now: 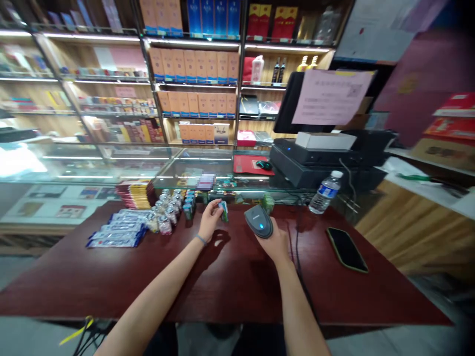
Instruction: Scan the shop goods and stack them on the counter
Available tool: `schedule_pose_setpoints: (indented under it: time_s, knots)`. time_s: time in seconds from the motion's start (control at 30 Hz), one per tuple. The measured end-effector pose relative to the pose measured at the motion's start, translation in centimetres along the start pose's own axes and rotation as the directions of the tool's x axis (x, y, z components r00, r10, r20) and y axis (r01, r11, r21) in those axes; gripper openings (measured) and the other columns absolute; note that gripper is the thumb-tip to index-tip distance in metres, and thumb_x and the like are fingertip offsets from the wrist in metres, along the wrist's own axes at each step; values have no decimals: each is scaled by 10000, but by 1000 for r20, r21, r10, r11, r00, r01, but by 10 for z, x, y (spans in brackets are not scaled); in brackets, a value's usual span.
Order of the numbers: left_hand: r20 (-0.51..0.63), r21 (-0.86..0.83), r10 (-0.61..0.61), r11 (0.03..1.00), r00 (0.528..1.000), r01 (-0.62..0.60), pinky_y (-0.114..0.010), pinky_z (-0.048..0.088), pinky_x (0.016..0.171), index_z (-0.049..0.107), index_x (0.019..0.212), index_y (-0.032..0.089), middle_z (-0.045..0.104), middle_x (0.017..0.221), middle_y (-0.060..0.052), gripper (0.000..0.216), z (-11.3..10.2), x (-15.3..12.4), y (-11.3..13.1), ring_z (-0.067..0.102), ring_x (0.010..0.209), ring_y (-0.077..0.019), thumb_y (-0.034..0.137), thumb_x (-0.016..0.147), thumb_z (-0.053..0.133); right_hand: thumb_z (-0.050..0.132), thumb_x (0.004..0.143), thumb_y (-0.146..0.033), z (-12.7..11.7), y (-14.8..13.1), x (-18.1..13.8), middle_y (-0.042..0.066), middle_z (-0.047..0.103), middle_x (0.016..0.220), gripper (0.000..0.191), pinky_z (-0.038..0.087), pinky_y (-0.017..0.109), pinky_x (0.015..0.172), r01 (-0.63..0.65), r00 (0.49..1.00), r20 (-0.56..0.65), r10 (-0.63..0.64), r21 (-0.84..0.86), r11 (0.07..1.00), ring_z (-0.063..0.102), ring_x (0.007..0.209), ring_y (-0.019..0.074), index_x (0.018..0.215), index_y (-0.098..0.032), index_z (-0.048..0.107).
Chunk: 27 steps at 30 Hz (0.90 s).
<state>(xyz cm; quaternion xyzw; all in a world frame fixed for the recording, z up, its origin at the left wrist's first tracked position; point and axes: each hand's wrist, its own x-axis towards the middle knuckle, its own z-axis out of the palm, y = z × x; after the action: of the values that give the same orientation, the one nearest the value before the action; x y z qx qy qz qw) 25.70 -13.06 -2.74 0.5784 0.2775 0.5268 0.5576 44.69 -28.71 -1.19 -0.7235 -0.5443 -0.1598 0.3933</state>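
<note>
My left hand (210, 219) pinches a small green and blue package (224, 209) and holds it upright above the dark red counter (230, 282). My right hand (273, 242) grips a grey handheld barcode scanner (259, 221) with a blue light lit, its head close to the package. A black cable (297, 247) runs from the scanner across the counter. Left of my left hand stand several small bottles and cans (171, 210).
Blue wrapped packs (118, 232) and a stack of red-yellow packs (135, 194) lie at the left. A water bottle (325, 192) and a black phone (347, 248) sit at the right. A till with screen (319, 148) stands behind, on a glass display case (200, 170). Shelves of boxes fill the back.
</note>
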Motion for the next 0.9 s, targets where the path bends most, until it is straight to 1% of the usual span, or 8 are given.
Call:
schedule_pose_setpoints:
  time_s: [0.07, 0.17, 0.3, 0.47, 0.6, 0.7, 0.83, 0.9]
  knots:
    - [5, -32, -72, 997, 997, 72, -294, 541, 825, 543, 1351, 211, 667, 1178, -95, 510, -33, -13, 12, 658, 987, -184, 376, 879, 641, 625, 753, -387, 7, -13, -4, 39, 717, 661, 346, 460, 287, 563, 81, 994, 70, -86, 64, 995, 715, 615, 269, 1049, -212, 596]
    - [0, -87, -144, 986, 990, 143, -299, 546, 853, 503, 1419, 231, 666, 1212, -91, 565, -74, -28, 20, 659, 1046, -193, 410, 897, 623, 622, 730, -338, 15, -35, -12, 33, 731, 718, 384, 477, 285, 595, 208, 958, 160, -238, 182, 961, 720, 639, 253, 1092, -216, 585]
    - [-31, -168, -200, 967, 979, 192, -316, 556, 892, 507, 1426, 246, 660, 1271, -90, 513, -105, -34, 15, 658, 1094, -192, 380, 936, 577, 617, 763, -343, 22, -63, -25, 50, 754, 822, 439, 491, 284, 628, 321, 882, 246, -401, 308, 895, 732, 682, 240, 1170, -191, 552]
    - [-81, -259, -234, 944, 969, 206, -315, 576, 845, 522, 1414, 240, 640, 1319, -98, 474, -117, -31, 6, 660, 1088, -200, 331, 950, 562, 631, 739, -318, 25, -74, -31, 61, 757, 838, 515, 452, 278, 605, 445, 796, 311, -519, 280, 850, 720, 649, 233, 1222, -168, 529]
    - [-70, -266, -210, 946, 975, 184, -315, 571, 815, 517, 1413, 246, 624, 1337, -107, 454, -118, -29, 6, 651, 1083, -191, 348, 970, 525, 625, 718, -316, 25, -73, -30, 36, 728, 731, 363, 415, 259, 596, 483, 745, 379, -549, 261, 836, 710, 655, 226, 1055, -191, 576]
    - [-56, -262, -174, 953, 983, 154, -328, 565, 800, 528, 1399, 263, 628, 1324, -108, 440, -118, -29, 5, 649, 1070, -193, 368, 972, 520, 619, 716, -318, 25, -73, -29, 38, 722, 723, 297, 398, 257, 589, 501, 735, 393, -552, 233, 833, 704, 639, 220, 985, -198, 581]
    - [-106, -263, -167, 955, 980, 134, -338, 558, 807, 536, 1389, 230, 675, 1229, -115, 468, -117, -28, 4, 662, 1022, -206, 345, 937, 575, 621, 709, -320, 26, -72, -29, 48, 731, 751, 411, 411, 264, 602, 496, 749, 375, -546, 228, 838, 712, 663, 228, 1091, -180, 563]
    - [-153, -184, -121, 979, 981, 92, -336, 549, 841, 508, 1408, 224, 685, 1192, -101, 507, -116, -29, 4, 664, 1005, -197, 340, 922, 594, 615, 708, -313, 26, -70, -29, 47, 733, 753, 459, 419, 268, 604, 485, 765, 355, -538, 234, 843, 714, 664, 230, 1139, -171, 545]
